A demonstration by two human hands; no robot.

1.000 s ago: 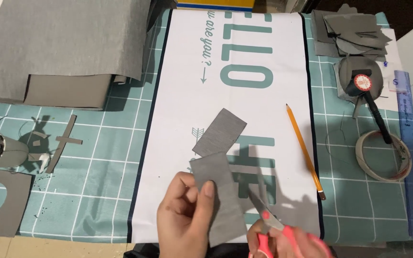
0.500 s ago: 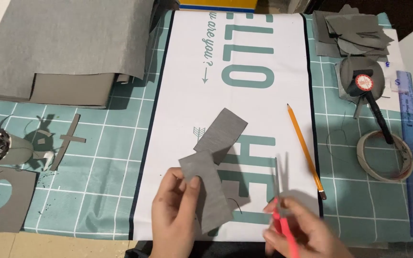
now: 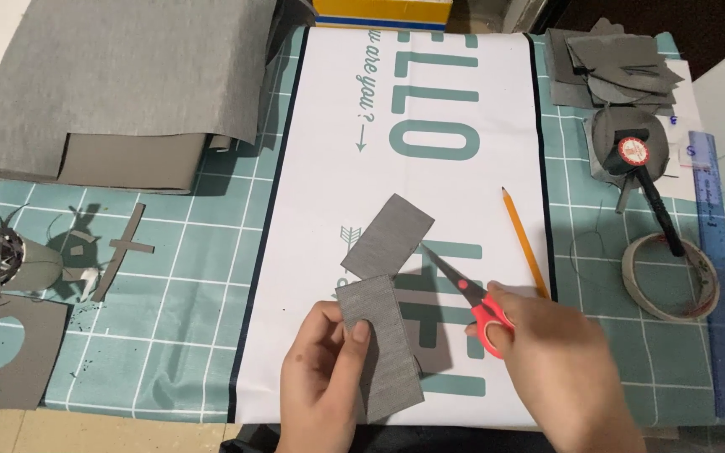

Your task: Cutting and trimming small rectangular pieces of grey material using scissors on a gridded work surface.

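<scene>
The left hand (image 3: 326, 377) gripped a bent piece of grey felt (image 3: 383, 289), with the thumb pressed on top of its lower part and the fingers curled under it. The felt reached up and away from that hand, and its upper part lay slanted over a white sheet (image 3: 312, 252) with big green letters. The right hand (image 3: 560, 356) was closed around a pair of red scissors (image 3: 467, 294), with fingers through the red handles. The blades were shut or nearly shut, and their tip touched the right edge of the felt, just where the two parts of the felt met. A yellow pencil (image 3: 524, 242) lay just above the right hand, on the edge of the white sheet. Farther to the right of that hand sat a roll of tape (image 3: 671, 277), a black tool with a round red and white top (image 3: 644, 180), and a blue ruler (image 3: 719, 277). A pile of grey scraps (image 3: 614, 63) lay far above the right hand. Far up and to the left of the left hand was a big folded grey cloth (image 3: 119, 84). To the left of that hand, thin grey strips (image 3: 123, 252) and a large grey offcut (image 3: 23, 352) lay on a green cutting mat (image 3: 186, 294)
</scene>
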